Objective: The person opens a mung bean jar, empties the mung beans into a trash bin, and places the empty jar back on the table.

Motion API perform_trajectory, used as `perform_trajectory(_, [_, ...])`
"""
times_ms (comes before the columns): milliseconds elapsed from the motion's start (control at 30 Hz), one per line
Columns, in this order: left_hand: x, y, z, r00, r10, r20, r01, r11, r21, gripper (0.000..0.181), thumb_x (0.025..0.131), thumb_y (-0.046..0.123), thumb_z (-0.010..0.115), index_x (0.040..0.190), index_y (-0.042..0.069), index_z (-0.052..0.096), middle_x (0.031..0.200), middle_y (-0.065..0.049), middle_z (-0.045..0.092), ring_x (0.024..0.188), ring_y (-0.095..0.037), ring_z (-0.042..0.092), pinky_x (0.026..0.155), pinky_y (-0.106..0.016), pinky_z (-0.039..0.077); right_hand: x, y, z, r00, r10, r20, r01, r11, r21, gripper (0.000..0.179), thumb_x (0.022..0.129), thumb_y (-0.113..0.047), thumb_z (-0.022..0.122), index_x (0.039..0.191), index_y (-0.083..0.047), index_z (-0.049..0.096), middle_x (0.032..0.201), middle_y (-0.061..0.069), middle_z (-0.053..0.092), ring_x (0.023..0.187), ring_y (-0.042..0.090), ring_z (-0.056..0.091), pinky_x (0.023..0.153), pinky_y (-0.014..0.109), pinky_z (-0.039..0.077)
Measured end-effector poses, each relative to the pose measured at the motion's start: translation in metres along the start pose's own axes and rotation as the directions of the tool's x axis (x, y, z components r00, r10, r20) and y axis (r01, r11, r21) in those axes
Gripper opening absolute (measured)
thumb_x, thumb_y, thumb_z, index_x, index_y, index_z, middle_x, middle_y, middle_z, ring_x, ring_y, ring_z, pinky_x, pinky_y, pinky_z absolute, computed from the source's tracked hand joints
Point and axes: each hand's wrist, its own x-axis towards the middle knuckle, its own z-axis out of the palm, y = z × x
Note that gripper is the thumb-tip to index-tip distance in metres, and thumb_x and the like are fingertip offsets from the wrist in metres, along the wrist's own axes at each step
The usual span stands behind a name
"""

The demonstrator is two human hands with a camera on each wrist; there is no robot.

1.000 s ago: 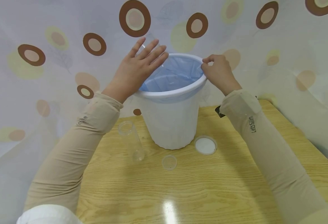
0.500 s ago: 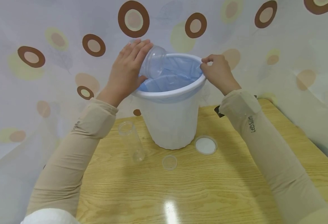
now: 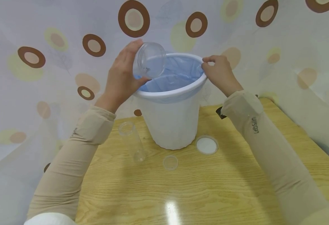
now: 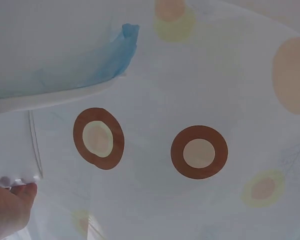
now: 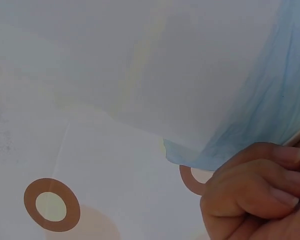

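In the head view my left hand holds a clear jar on its side, over the left part of a white bin. The thumb is under the jar and the fingers are along its far left side. Blue plastic liner covers the bin's inside. My right hand pinches the bin's right rim and the liner there. Curled right fingers show beside the blue liner in the right wrist view. At the left wrist view's lower left, part of my hand touches the jar.
On the wooden table, a tall clear cylinder stands left of the bin. A small clear disc and a larger white-centred lid lie in front of it. A patterned sheet hangs behind.
My left hand has turned and shifted left and slightly down, bringing the jar out from behind the fingers into plain view. The right hand stays at the rim.
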Motion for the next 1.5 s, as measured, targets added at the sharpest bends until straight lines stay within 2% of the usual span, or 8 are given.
perform_trajectory(167, [-0.005, 0.002, 0.0, 0.999, -0.015, -0.042, 0.012, 0.998, -0.064, 0.089, 0.069, 0.011, 0.087, 0.141, 0.001, 0.036, 0.144, -0.015, 0.043, 0.135, -0.023, 0.038, 0.11, -0.029, 0.03, -0.001, 0.007, 0.001, 0.999, -0.026, -0.025, 0.027, 0.999, 0.038, 0.05, 0.1, -0.031, 0.037, 0.145, -0.009, 0.043, 0.146, 0.009, 0.042, 0.103, 0.018, 0.055, 0.086, 0.028, 0.048])
perform_trajectory(367, [-0.01, 0.001, 0.001, 0.995, -0.029, -0.096, 0.017, 0.993, -0.116, 0.091, 0.069, 0.014, 0.088, 0.142, -0.001, 0.035, 0.143, -0.017, 0.044, 0.132, -0.022, 0.042, 0.108, -0.028, 0.032, 0.0, 0.019, 0.0, 0.994, -0.098, -0.047, 0.102, 0.991, 0.086, 0.048, 0.101, -0.031, 0.036, 0.142, -0.011, 0.047, 0.075, 0.003, 0.055, 0.053, 0.008, 0.045, 0.046, 0.022, 0.038])
perform_trajectory(700, [-0.016, 0.007, 0.0, 0.98, -0.104, -0.168, 0.067, 0.975, -0.212, 0.091, 0.071, 0.028, 0.087, 0.142, -0.001, 0.037, 0.139, -0.015, 0.048, 0.125, -0.022, 0.049, 0.104, -0.027, 0.038, -0.003, 0.044, 0.01, 0.935, -0.286, -0.209, 0.324, 0.929, 0.178, 0.047, 0.102, -0.036, 0.04, 0.136, -0.005, 0.053, 0.071, -0.001, 0.052, 0.058, 0.006, 0.048, 0.056, 0.021, 0.041])
perform_trajectory(900, [-0.015, 0.034, -0.011, 0.944, -0.219, -0.247, 0.092, 0.894, -0.438, 0.087, 0.063, 0.008, 0.09, 0.134, -0.008, 0.041, 0.135, -0.016, 0.05, 0.122, -0.024, 0.051, 0.106, -0.034, 0.037, -0.012, 0.058, 0.009, 0.909, -0.29, -0.3, 0.342, 0.93, 0.135, 0.044, 0.102, -0.036, 0.038, 0.122, -0.003, 0.061, 0.085, 0.002, 0.055, 0.064, 0.007, 0.052, 0.06, 0.021, 0.041])
perform_trajectory(1033, [-0.016, 0.057, -0.024, 0.921, -0.287, -0.262, 0.104, 0.832, -0.545, 0.082, 0.062, -0.005, 0.086, 0.131, -0.013, 0.041, 0.132, -0.019, 0.05, 0.119, -0.025, 0.052, 0.105, -0.039, 0.039, -0.017, 0.071, 0.007, 0.907, -0.295, -0.301, 0.335, 0.938, 0.089, 0.046, 0.103, -0.035, 0.037, 0.112, 0.001, 0.063, 0.065, -0.001, 0.052, 0.05, 0.006, 0.043, 0.045, 0.021, 0.032])
perform_trajectory(1267, [-0.029, 0.071, -0.034, 0.93, -0.261, -0.257, 0.058, 0.798, -0.6, 0.083, 0.065, -0.007, 0.082, 0.133, -0.016, 0.037, 0.133, -0.027, 0.046, 0.123, -0.031, 0.049, 0.104, -0.044, 0.039, -0.027, 0.089, 0.005, 0.951, -0.245, -0.188, 0.26, 0.964, 0.058, 0.05, 0.102, -0.042, 0.037, 0.105, -0.001, 0.066, 0.06, -0.001, 0.047, 0.044, 0.01, 0.032, 0.041, 0.025, 0.027])
perform_trajectory(1400, [-0.039, 0.075, -0.033, 0.919, -0.329, -0.215, 0.103, 0.728, -0.678, 0.082, 0.068, 0.002, 0.085, 0.135, -0.009, 0.04, 0.137, -0.019, 0.046, 0.128, -0.025, 0.046, 0.106, -0.042, 0.037, -0.032, 0.097, 0.006, 0.969, -0.218, -0.12, 0.224, 0.974, 0.037, 0.048, 0.102, -0.042, 0.037, 0.102, -0.003, 0.066, 0.065, 0.003, 0.049, 0.047, 0.012, 0.036, 0.044, 0.026, 0.031])
perform_trajectory(1500, [-0.049, 0.074, -0.028, 0.918, -0.343, -0.2, 0.115, 0.712, -0.693, 0.082, 0.069, 0.014, 0.087, 0.135, -0.004, 0.042, 0.138, -0.013, 0.047, 0.128, -0.024, 0.047, 0.106, -0.042, 0.038, -0.034, 0.103, 0.008, 0.974, -0.213, -0.082, 0.215, 0.976, 0.02, 0.047, 0.102, -0.04, 0.038, 0.1, -0.001, 0.066, 0.067, 0.004, 0.051, 0.054, 0.015, 0.044, 0.049, 0.026, 0.037])
